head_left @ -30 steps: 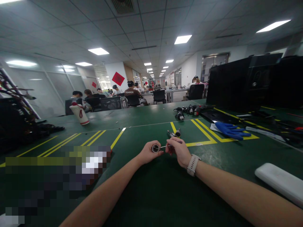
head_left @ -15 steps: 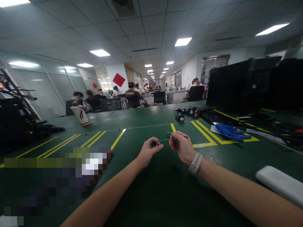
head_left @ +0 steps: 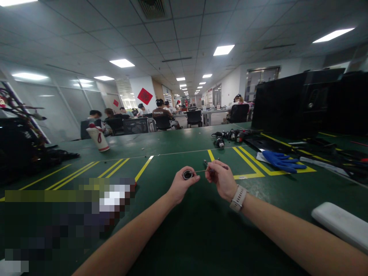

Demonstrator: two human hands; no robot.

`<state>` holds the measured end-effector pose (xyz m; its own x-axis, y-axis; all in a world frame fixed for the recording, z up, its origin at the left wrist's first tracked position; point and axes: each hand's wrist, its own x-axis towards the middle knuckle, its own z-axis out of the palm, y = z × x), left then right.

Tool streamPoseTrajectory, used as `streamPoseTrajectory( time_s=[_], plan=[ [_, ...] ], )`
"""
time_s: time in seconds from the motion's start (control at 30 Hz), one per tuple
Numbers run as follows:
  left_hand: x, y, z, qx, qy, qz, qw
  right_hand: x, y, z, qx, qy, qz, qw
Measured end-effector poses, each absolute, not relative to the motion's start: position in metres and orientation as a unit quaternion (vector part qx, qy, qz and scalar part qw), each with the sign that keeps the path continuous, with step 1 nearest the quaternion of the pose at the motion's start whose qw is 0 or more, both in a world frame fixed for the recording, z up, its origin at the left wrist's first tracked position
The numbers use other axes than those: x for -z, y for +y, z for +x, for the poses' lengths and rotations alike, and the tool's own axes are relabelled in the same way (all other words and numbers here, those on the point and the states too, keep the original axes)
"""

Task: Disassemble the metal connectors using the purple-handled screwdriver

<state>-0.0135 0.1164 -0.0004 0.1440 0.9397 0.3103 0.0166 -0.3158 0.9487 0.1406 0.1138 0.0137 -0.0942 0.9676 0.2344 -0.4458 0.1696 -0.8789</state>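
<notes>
My left hand (head_left: 178, 188) is closed around a small dark cylindrical part (head_left: 188, 175) whose round open end, with a silvery rim, faces up towards me. My right hand (head_left: 223, 179), wearing a light watch strap on its wrist, pinches a thin-shafted tool (head_left: 200, 171) that looks like a small screwdriver. Its shaft runs level to the left and ends at the edge of the cylindrical part; whether the tip touches it I cannot tell. Fingers hide most of the handle. Just behind the right fingers a small metal piece (head_left: 205, 162) shows in part.
Both hands are above a green table (head_left: 178, 147) marked with yellow tape. Several dark cabled parts (head_left: 220, 142) lie beyond. To the right are a blue-and-white glove (head_left: 280, 161), a white case (head_left: 339, 222) and a black computer case (head_left: 281, 103). A cup (head_left: 98, 138) stands left; people sit further back.
The view has shifted very slightly. Both hands keep the same hold on the cylindrical part and the thin-shafted tool, with no clear movement between them.
</notes>
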Motion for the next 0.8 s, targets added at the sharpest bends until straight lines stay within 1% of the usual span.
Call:
streamPoseTrajectory(
  time_s=[0.1,0.23,0.4,0.53,0.6,0.67,0.8],
  plan=[
    [0.000,0.117,-0.015,-0.535,0.396,0.613,0.426,-0.013,0.117,0.142,-0.545,-0.486,-0.295,0.616],
    [-0.001,0.115,-0.014,-0.531,0.411,0.625,0.399,-0.013,0.118,0.141,-0.464,-0.547,-0.313,0.623],
    [0.005,0.109,-0.007,-0.495,0.371,0.667,0.414,-0.010,0.105,0.132,-0.350,-0.677,-0.321,0.562],
    [0.012,0.111,-0.005,-0.469,0.324,0.722,0.392,-0.010,0.099,0.129,-0.276,-0.723,-0.332,0.539],
    [0.015,0.114,-0.008,-0.462,0.327,0.744,0.354,-0.014,0.104,0.134,-0.252,-0.732,-0.341,0.534],
    [0.017,0.118,-0.012,-0.469,0.359,0.754,0.289,-0.020,0.116,0.144,-0.229,-0.724,-0.364,0.540],
    [0.019,0.123,-0.019,-0.457,0.435,0.757,0.169,-0.025,0.153,0.183,-0.164,-0.652,-0.455,0.584]
  ],
)
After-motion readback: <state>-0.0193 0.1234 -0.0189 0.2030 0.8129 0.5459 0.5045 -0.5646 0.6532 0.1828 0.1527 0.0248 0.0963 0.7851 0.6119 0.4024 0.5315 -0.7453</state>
